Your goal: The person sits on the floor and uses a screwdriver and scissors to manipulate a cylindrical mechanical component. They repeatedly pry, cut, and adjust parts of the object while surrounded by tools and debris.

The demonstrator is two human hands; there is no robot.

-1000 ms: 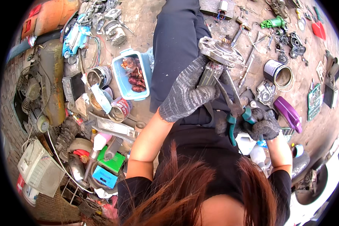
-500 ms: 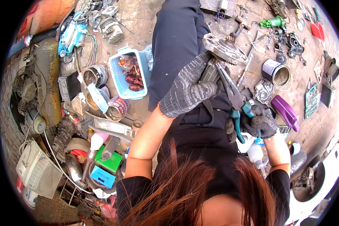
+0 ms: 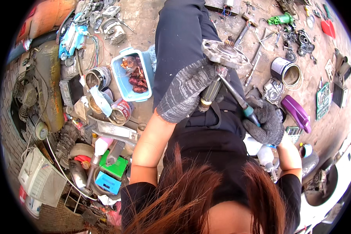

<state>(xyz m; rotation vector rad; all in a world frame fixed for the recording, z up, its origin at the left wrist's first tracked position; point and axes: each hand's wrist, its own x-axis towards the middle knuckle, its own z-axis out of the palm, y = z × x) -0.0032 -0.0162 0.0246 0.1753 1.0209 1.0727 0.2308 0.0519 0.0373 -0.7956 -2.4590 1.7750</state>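
Note:
My left hand (image 3: 185,91), in a grey knitted glove, grips a motor armature (image 3: 211,93) with a slotted core and a commutator at its lower end. A round, dirty metal end plate (image 3: 227,54) sits across the armature's upper end. My right hand (image 3: 267,123), in a matching glove, is closed on long-nose pliers (image 3: 238,96) with teal handles. The pliers are seen edge-on, and their tips touch or nearly touch the armature just below the plate. Whether the jaws have hold of anything cannot be made out. Both hands are above my lap.
To the left, a light blue basket (image 3: 148,70) holds copper windings, beside several open cans (image 3: 121,112). On the right lie a purple casing (image 3: 296,113), an open can (image 3: 286,73), a green motor housing (image 3: 280,19) and metal parts. A hammer (image 3: 244,29) lies ahead.
The pliers have turned from flat to edge-on, their tips moving in below the plate. The armature and plate have shifted slightly left and tilted, exposing the commutator end.

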